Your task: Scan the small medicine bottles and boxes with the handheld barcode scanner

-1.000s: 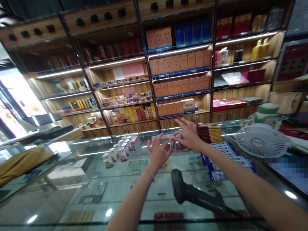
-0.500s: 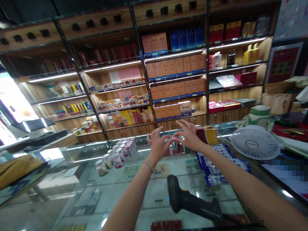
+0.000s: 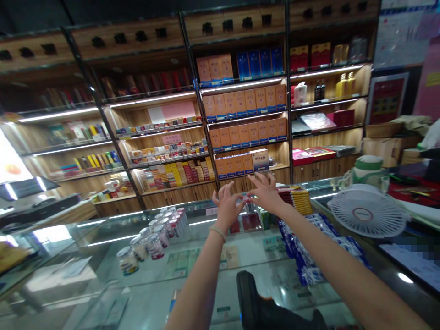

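Note:
Over the far side of the glass counter, my left hand (image 3: 227, 205) and my right hand (image 3: 266, 195) meet at a small clear jar (image 3: 250, 208) with a reddish-pink lid. Thumb and index finger of each hand close in at the lid, from opposite sides; the other fingers are raised and spread. The jar looks upright; its print is too small to read. A green can (image 3: 264, 219) is just below my right hand. To the left stand rows of clear-walled jars (image 3: 155, 246). A black barcode scanner (image 3: 252, 300) points up from the near edge.
Blue-and-white packets (image 3: 314, 270) and a stack of yellow packs (image 3: 300, 200) lie right of my hands. A white fan (image 3: 366, 213) and a green-and-white jug (image 3: 367, 169) stand farther right. Shelves hold orange boxes (image 3: 249, 101) behind the counter (image 3: 192, 284).
The view has shifted, with the jars, scanner and packets now lower in the picture. Both hands stay at the small jar, with their fingers held much the same.

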